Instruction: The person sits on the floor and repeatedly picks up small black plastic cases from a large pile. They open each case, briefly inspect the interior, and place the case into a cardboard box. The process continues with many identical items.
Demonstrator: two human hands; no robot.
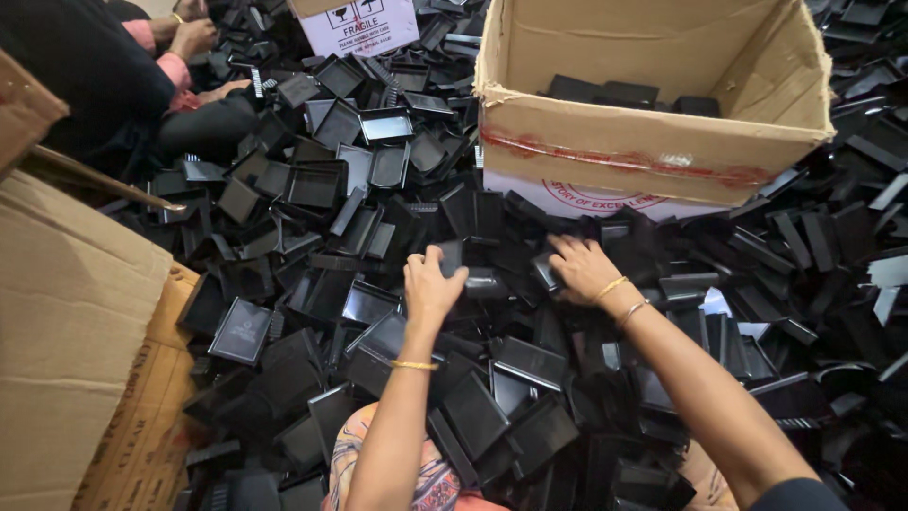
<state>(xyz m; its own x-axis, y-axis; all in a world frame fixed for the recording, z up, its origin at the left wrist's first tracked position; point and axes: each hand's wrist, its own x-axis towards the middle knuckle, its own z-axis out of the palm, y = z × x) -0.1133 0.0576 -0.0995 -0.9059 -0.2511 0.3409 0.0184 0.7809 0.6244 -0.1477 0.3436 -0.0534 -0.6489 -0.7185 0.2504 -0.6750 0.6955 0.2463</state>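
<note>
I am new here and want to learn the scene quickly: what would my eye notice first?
First, the heap of black plastic trays that covers nearly the whole floor. Next, the open cardboard box at the top right, with a few trays inside. In the middle, the left hand and right hand both reach into the heap; another person sits at the top left.

We find a small sorting or packing workplace, floor-level. Evidence: a deep heap of identical black plastic trays (312, 185) covering the floor, open cardboard cartons (653, 142) holding more of them, and a second person (104, 76) seated at the heap.
</note>
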